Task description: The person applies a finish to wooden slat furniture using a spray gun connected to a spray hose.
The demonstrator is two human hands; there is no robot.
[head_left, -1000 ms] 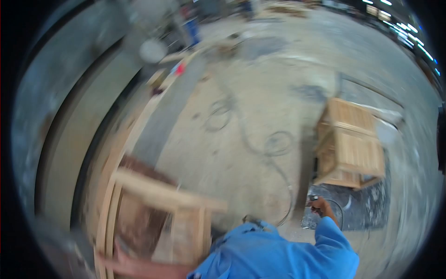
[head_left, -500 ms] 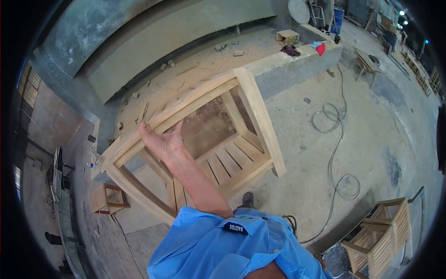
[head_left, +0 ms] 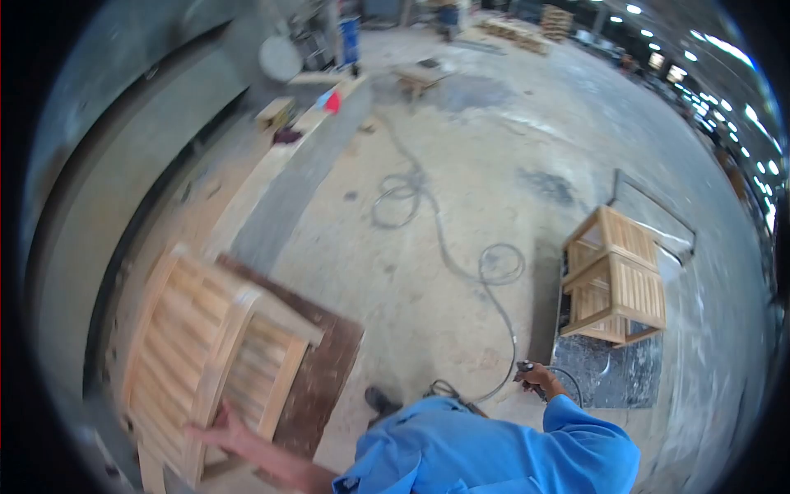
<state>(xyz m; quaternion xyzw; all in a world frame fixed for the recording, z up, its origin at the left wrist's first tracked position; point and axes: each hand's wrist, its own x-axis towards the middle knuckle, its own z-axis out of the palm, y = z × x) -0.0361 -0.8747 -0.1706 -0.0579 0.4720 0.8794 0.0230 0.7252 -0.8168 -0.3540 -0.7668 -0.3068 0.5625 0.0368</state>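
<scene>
My left hand is at the near rail of a slatted wooden stool, its fingers over the rail and the thumb on the inner side, slightly blurred. The stool's slatted face is turned to the upper left, and a second set of slats shows inside the frame. Below and beside it lies a worn brown board. Out to the right, my right hand is closed around a dark hand tool joined to a hose.
Two slatted wooden stools stand together on a dark mat at the right. The hose coils across the concrete floor. A low wall at the left bears a red and blue cloth. A small table is farther back.
The view has swung right. The stool has turned, now showing its slatted face, and sits lower left in view. My right hand with the tool has come into view.
</scene>
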